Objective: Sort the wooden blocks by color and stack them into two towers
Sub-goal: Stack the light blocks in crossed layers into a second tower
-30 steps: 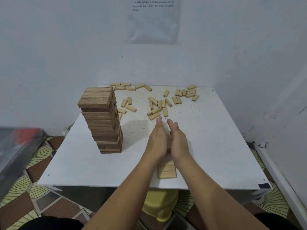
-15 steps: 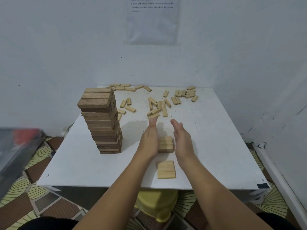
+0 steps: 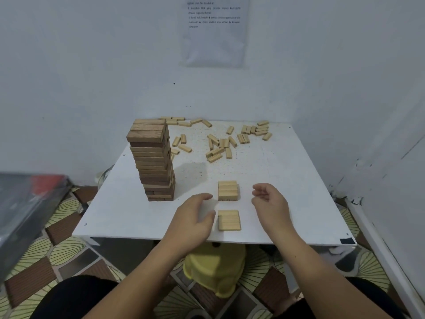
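So our left hand [image 3: 192, 217] is sitting low over the near edge of the white tabletop [image 3: 128, 217], just left of the near light block group [image 3: 229, 220], fingers loosely curled and spread a bit, gripping nothing. Thumb tip looks like it's almost at the left edge of that group, but we can't tell if it's actually touching. Our right hand [image 3: 270, 201] is off to the right of the far light block group [image 3: 227, 190], palm turned inward, fingers curled and apart, also empty, with a clear gap between it and the blocks.

Both light groups are side-by-side blocks laid flat. The far one sits just behind the near one, and from its front face it looks more than one layer tall; how many layers, we can't say. The dark block tower [image 3: 152, 161] stands to the left of the far group, well apart, tall, with a slight lean in its upper layers. Loose light blocks [image 3: 220, 143] are scattered behind the far group toward the back of the tabletop.

Hard to make out: the tower hides a few loose blocks behind it, the paper on the wall [image 3: 215, 31] is cut off at the top and unreadable, and there's a blurry dark thing with red [image 3: 27, 203] at the left edge of the view
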A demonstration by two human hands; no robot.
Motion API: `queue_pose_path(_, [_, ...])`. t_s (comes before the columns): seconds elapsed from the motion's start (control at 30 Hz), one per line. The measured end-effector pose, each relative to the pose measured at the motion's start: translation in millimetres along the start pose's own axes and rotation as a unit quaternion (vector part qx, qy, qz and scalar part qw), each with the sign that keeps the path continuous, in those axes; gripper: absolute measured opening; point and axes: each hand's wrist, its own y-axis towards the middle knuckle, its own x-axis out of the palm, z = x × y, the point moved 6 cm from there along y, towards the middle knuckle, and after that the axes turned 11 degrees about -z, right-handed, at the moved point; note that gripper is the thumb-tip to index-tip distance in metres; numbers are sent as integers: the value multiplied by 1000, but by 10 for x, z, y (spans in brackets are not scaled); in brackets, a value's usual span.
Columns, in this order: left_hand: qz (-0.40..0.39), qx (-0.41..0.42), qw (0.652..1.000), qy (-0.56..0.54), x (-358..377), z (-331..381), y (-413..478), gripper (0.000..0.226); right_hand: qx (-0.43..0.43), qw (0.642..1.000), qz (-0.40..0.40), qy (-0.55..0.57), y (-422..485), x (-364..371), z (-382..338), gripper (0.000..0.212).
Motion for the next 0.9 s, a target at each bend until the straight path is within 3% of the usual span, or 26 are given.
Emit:
queue_pose_path(0.1, [4, 0, 1000, -31, -28, 103, 26, 49, 7, 999, -18, 29, -81, 49, -32, 39])
queue_pose_path(0.23, [-35, 38, 997, 53, 54, 161, 14, 47, -22, 992, -73, -96, -176, 96, -127, 30])
queue_pose_path(0.33, [-96, 54, 981, 159, 156, 122, -8, 68, -57, 950, -189, -243, -240, 155, -96, 31])
queue_pose_path(0.4, [-106, 59, 970, 209, 176, 96, 0, 78, -84, 915, -235, -318, -250, 191, -63, 49])
queue_pose_path(0.57, [-117, 67, 948, 287, 147, 117, 114, 78, -102, 901, -241, -345, -206, 242, -55, 70])
queue_pose_path(0.7, [-123, 80, 943, 297, 149, 128, 174, 66, -127, 895, -232, -359, -181, 264, -53, 62])
queue_pose_path(0.9, [-97, 133, 958, 235, 70, 179, 156, 66, -195, 886, -224, -357, -264, 235, -197, 50])
